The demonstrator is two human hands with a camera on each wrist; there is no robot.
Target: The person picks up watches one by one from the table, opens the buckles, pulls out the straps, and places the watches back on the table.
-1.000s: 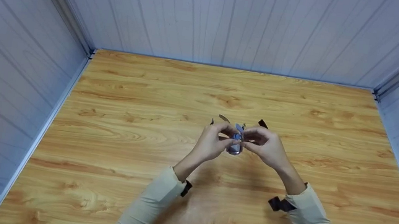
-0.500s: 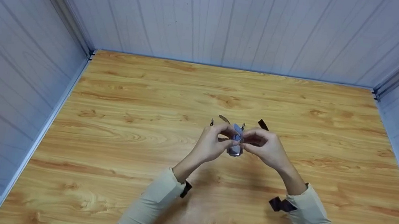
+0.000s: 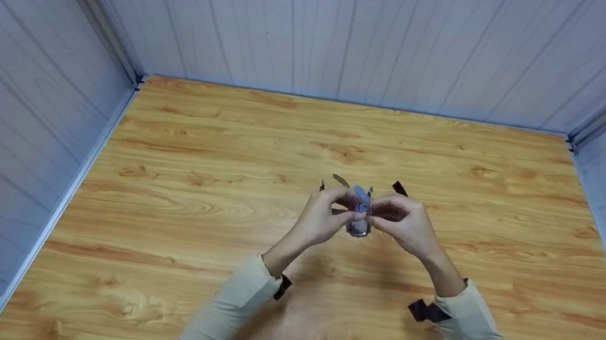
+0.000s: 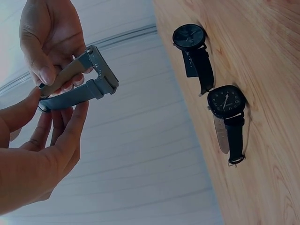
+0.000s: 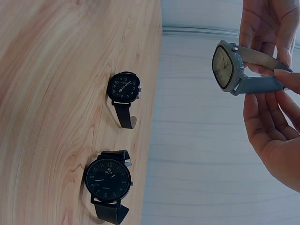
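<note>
A wristwatch [image 3: 358, 228] with a blue-grey strap hangs in the air between both hands, dial toward the person's side. My left hand [image 3: 321, 217] pinches the strap from the left, and my right hand [image 3: 404, 224] pinches it from the right, fingertips nearly meeting. In the left wrist view the watch's case [image 4: 104, 70] faces away and its strap [image 4: 70, 99] is bent into a loop. The fingers cover where the strap ends come together, so the buckle cannot be made out. The right wrist view shows the pale round dial [image 5: 222, 68].
Two black watches lie on the wooden table [image 3: 189, 190], beyond the hands: one with a rounded-square dial [image 5: 124, 88], one with a round dial [image 5: 108, 179]. In the head view the hands mostly hide them. White panel walls [image 3: 321, 32] stand at the back and sides.
The held watch has shifted very slightly right and its upright strap end has tilted a little left. Both hands have stayed almost in place, fingers still on the strap.
</note>
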